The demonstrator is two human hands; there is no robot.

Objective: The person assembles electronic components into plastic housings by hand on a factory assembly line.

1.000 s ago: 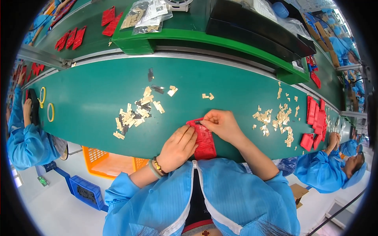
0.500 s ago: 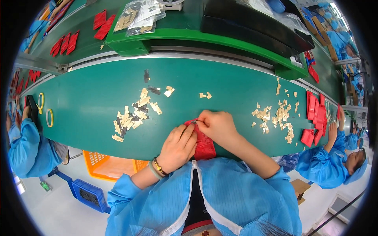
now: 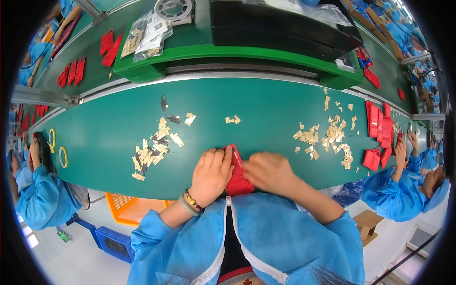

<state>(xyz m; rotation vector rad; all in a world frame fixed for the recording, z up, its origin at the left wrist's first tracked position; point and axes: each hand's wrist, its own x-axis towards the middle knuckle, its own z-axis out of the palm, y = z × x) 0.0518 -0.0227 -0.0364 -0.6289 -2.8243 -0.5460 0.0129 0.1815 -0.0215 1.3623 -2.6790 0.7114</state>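
A red plastic housing (image 3: 240, 179) lies at the table's near edge, right in front of my body. My left hand (image 3: 212, 172) is closed over its left side, fingers bent against it. My right hand (image 3: 270, 172) hovers at the housing's right edge; its fingers are smeared by motion, so what they hold, if anything, cannot be seen. To the left lies a loose pile of small tan and black flat pieces (image 3: 151, 154). Smaller tan pieces (image 3: 334, 135) are scattered to the right, and a few tan pieces (image 3: 232, 119) lie beyond the housing.
Red housings (image 3: 379, 127) are stacked at the table's right end. Yellow tape rolls (image 3: 63, 157) stand at the left. A green shelf (image 3: 199, 56) with a black box (image 3: 280, 28) runs along the back. Co-workers sit at both sides. An orange crate (image 3: 135, 209) is below the table.
My right hand has moved off the housing's upper end, down and to the right. The housing is more upright, and my left hand holds its side. The whole view has shifted slightly.
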